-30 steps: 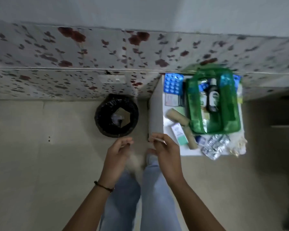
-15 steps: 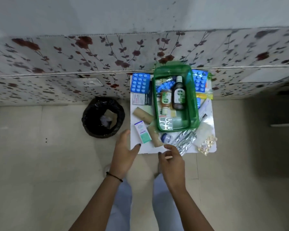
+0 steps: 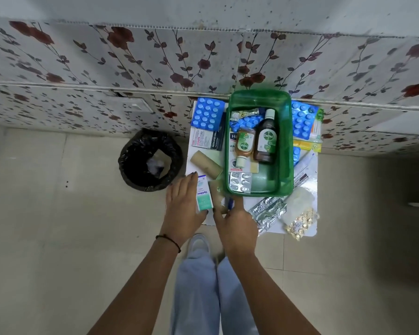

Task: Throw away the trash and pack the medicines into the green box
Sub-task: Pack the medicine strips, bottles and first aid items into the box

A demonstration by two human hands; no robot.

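Observation:
The green box stands on a small white table; inside are two Dettol bottles, a silver blister strip and sachets. My left hand lies flat at the table's near left corner, fingers straight along a white-and-teal medicine carton, thumb at its near end. My right hand is spread open over a cardboard roll and a small blue-capped item. A black-lined trash bin sits on the floor to the left.
Around the green box lie another cardboard roll, blue blister packs, a flat dressing box, silver strips and a bag of gold capsules. A flowered wall runs behind. My legs stand below the table.
My view has swung from the bin to the table. Both hands have come forward from in front of the bin onto the table's near edge, the left against the carton.

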